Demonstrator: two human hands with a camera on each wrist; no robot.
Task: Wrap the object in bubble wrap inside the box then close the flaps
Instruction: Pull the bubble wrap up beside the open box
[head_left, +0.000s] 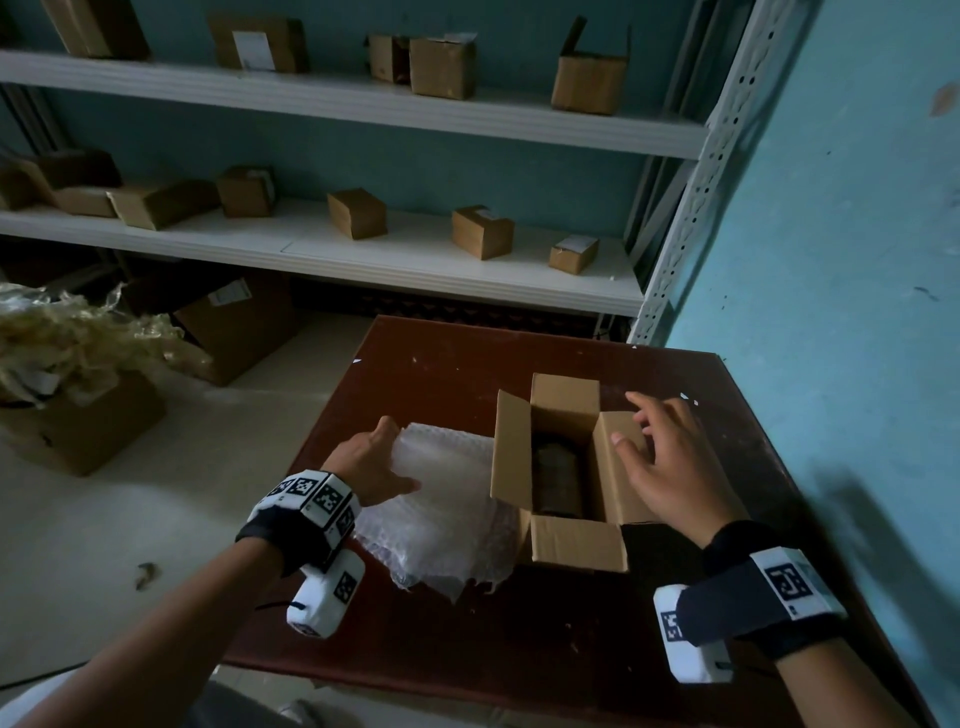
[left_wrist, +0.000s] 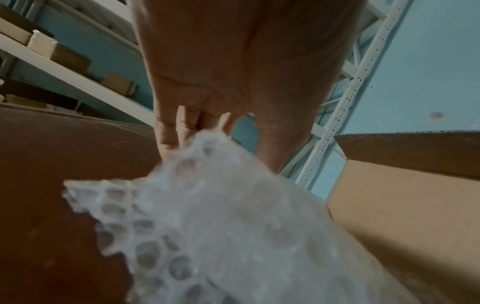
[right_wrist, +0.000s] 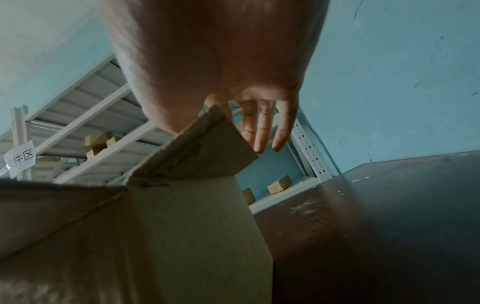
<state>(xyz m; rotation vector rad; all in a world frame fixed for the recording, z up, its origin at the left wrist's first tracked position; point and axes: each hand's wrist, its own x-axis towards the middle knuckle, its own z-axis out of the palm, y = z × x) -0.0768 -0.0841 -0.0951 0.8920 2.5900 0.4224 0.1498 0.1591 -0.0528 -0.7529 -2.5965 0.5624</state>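
My left hand (head_left: 376, 465) grips the bubble wrap (head_left: 441, 499) at its far edge, just left of the open cardboard box (head_left: 571, 540). Inside lies a dark, seemingly cylindrical object (head_left: 557, 480), long axis running away from me. My right hand (head_left: 667, 462), fingers spread and empty, rests on the right flap (head_left: 621, 434). Everything sits on a brown table (head_left: 441, 364) before shelving (head_left: 363, 249).

Tan cardboard box (head_left: 576, 543), dark cylindrical object (head_left: 557, 480) inside, translucent white bubble wrap (head_left: 441, 499) dotted with round bubbles, reddish-brown counter (head_left: 519, 639), teal wall (head_left: 857, 234), white shelves (head_left: 363, 249)
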